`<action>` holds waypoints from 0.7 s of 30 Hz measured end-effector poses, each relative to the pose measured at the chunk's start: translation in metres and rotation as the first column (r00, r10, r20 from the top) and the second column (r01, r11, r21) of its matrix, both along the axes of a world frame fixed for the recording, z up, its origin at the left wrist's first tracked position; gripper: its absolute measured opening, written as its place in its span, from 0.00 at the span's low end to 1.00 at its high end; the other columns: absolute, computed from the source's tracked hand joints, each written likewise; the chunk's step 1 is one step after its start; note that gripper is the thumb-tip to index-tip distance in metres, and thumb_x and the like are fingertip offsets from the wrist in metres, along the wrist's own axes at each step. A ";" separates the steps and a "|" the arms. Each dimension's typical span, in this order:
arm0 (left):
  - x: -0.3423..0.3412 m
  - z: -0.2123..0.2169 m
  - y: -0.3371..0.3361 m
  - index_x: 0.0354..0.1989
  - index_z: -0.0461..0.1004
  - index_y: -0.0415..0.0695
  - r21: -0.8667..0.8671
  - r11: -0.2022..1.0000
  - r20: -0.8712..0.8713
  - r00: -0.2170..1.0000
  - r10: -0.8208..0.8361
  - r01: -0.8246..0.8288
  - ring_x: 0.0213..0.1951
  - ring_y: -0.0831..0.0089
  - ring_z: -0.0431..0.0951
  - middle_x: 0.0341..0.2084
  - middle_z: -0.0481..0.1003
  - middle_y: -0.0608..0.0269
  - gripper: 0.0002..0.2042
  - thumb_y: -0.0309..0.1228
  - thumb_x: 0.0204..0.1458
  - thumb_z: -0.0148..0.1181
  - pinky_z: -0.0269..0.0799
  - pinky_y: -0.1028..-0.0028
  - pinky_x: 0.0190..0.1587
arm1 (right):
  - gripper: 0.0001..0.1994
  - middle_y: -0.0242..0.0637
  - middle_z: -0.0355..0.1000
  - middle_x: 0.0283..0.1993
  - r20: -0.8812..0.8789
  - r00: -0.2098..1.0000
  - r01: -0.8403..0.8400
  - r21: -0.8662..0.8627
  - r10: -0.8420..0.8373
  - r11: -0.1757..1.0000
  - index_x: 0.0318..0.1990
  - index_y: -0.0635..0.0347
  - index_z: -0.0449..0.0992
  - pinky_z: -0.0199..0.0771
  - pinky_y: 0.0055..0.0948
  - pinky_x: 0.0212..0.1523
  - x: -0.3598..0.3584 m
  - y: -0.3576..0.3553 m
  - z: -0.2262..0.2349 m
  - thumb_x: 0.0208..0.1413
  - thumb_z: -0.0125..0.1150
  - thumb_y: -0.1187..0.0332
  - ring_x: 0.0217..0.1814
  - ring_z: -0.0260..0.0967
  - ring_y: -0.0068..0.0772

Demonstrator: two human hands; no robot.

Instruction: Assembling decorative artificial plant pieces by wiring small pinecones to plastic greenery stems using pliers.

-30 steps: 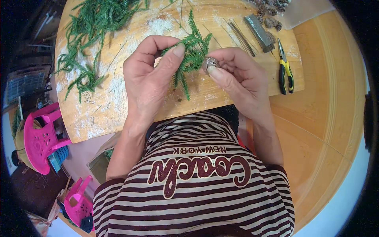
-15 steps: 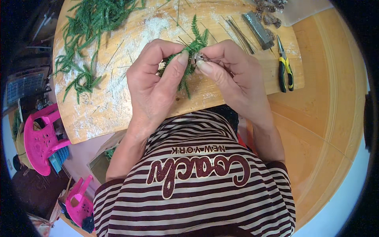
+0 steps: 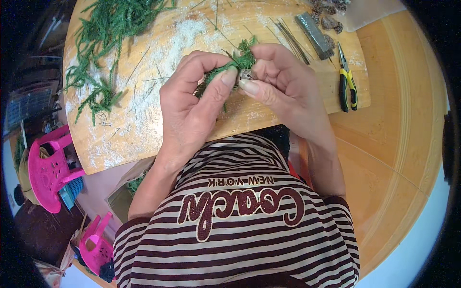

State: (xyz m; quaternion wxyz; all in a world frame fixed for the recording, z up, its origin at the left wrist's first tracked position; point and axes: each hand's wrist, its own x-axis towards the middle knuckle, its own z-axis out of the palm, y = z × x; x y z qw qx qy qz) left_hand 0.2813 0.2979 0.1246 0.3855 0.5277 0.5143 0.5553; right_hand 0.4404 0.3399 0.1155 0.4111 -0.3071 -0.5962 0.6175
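A green conifer sprig is pinched between both hands above a round wooden board. My left hand grips its lower stems with thumb and fingers. My right hand holds the same sprig together with a small grey-brown cone-like piece pressed against it; most of that piece is hidden by my fingers.
A heap of green sprigs lies at the board's far left. Thin wires, a grey wire bundle, small cones and yellow-handled pliers lie at the right. Pink plastic stools stand on the floor at the left.
Both hands have closed in together around the sprig. It is now bunched and mostly covered by my fingers, where earlier it stood out between them.
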 end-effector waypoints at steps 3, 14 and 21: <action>0.003 0.004 -0.001 0.35 0.74 0.35 -0.121 0.993 0.137 0.990 0.010 0.007 0.31 0.82 0.69 0.28 0.73 0.66 0.06 0.25 0.52 0.60 0.66 0.82 0.35 | 0.16 0.25 0.59 0.24 0.019 1.000 0.003 -0.015 -0.003 1.000 0.47 0.65 0.63 0.58 0.15 0.26 0.001 -0.001 0.000 0.52 0.61 0.77 0.26 0.55 0.12; 0.013 -0.005 0.001 0.35 0.74 0.36 -0.105 0.993 0.262 0.961 0.085 -0.060 0.30 0.85 0.68 0.29 0.73 0.68 0.06 0.24 0.52 0.61 0.64 0.85 0.34 | 0.18 0.29 0.63 0.28 0.082 0.997 0.013 -0.002 -0.013 1.000 0.49 0.67 0.61 0.61 0.16 0.31 0.002 -0.003 0.006 0.53 0.60 0.77 0.30 0.59 0.15; 0.017 -0.012 0.003 0.36 0.73 0.35 0.041 0.988 0.240 0.961 0.135 -0.149 0.37 0.81 0.67 0.34 0.71 0.65 0.05 0.23 0.53 0.59 0.64 0.83 0.40 | 0.20 0.34 0.69 0.38 0.172 0.985 -0.012 -0.059 0.022 0.998 0.54 0.68 0.58 0.68 0.18 0.43 0.000 -0.005 0.007 0.55 0.57 0.79 0.41 0.67 0.18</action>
